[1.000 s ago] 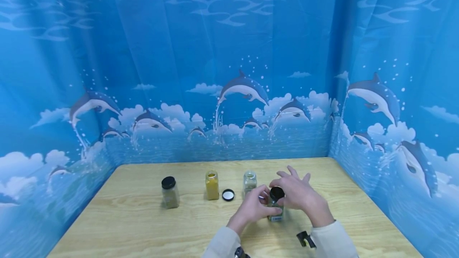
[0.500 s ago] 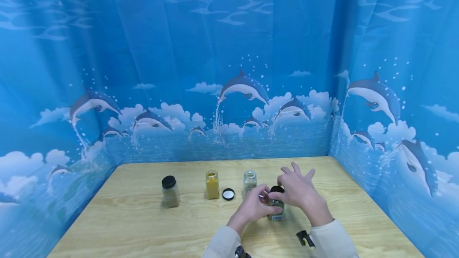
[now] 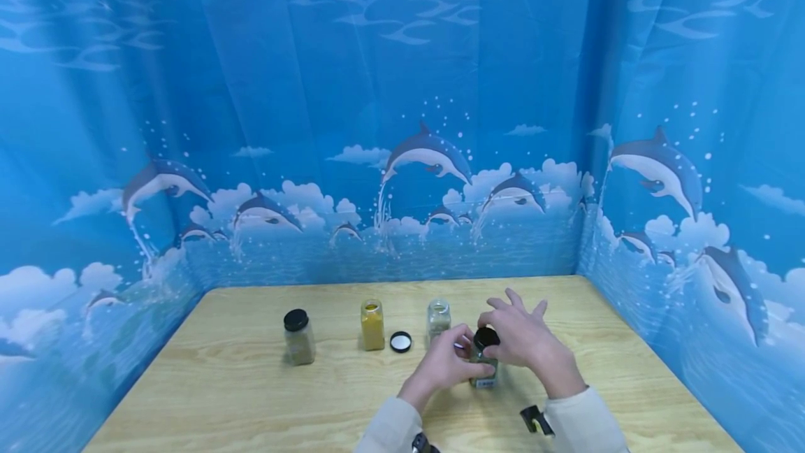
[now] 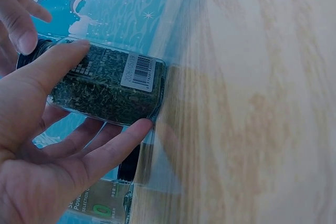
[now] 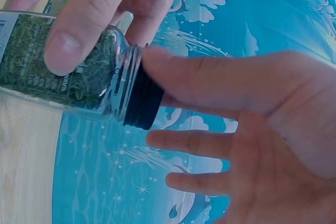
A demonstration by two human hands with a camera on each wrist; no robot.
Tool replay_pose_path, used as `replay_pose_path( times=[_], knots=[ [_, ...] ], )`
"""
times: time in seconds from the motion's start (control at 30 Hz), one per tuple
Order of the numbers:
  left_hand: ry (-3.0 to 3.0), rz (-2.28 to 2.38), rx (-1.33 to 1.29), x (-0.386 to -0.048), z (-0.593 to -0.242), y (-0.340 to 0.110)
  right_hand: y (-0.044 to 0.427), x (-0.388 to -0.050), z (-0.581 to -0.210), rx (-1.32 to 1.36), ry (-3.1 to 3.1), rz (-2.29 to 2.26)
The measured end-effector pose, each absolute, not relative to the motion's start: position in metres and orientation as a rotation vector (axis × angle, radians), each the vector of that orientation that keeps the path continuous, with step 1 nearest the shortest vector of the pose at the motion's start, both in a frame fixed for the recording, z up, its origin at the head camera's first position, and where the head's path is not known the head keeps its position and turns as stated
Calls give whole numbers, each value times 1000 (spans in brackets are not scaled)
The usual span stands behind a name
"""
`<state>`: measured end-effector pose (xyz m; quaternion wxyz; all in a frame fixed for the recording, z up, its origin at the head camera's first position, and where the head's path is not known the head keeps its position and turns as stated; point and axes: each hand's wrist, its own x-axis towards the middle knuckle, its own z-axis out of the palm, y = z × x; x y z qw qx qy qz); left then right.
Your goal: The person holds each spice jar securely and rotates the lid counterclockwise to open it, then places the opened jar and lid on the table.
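Observation:
In the head view my left hand holds a square glass jar of dried green herbs upright at the right of the table. The left thumb lies along one side and the fingers along another; a barcode label shows in the left wrist view. A black lid sits on the jar's mouth, with some glass thread of the neck visible beside it. My right hand pinches this lid between thumb and index finger, its other fingers spread away. Part of the lid is hidden behind the right thumb.
Left of the hands stand an uncapped jar of pale contents, an uncapped jar of yellow powder and a black-capped jar. A loose black lid with a white inside lies on the wooden table. A dolphin-print curtain surrounds the table.
My right hand's fingers shifted rightward round the lid, covering more of its top, then came back left so the top shows again. The left hand and the jar stay in place.

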<state>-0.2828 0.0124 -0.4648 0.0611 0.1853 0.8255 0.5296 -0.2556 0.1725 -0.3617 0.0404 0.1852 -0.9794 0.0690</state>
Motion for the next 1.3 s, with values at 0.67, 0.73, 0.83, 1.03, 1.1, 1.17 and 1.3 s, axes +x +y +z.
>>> replay_pose_path(
  times=[0.67,0.73,0.83,1.03,1.1,1.17,1.3],
  knots=[
    [2487,1599,570,-284,-465,11,173,-254,-360,598,-3033,271],
    [2484,1600,575,-285,-466,11,173,-254,-361,589,-3025,273],
    [2485,1603,586,-285,-466,12,173,-255,-361,564,-3011,266],
    [2481,1610,588,-285,-466,12,174,-258,-364,528,-2994,248],
    [2472,1608,584,-285,-466,12,174,-259,-365,533,-2990,252],
    [2460,1609,579,-284,-465,12,174,-259,-366,547,-2986,259],
    [2460,1622,584,-285,-465,12,173,-258,-365,581,-2997,272]
  ],
)
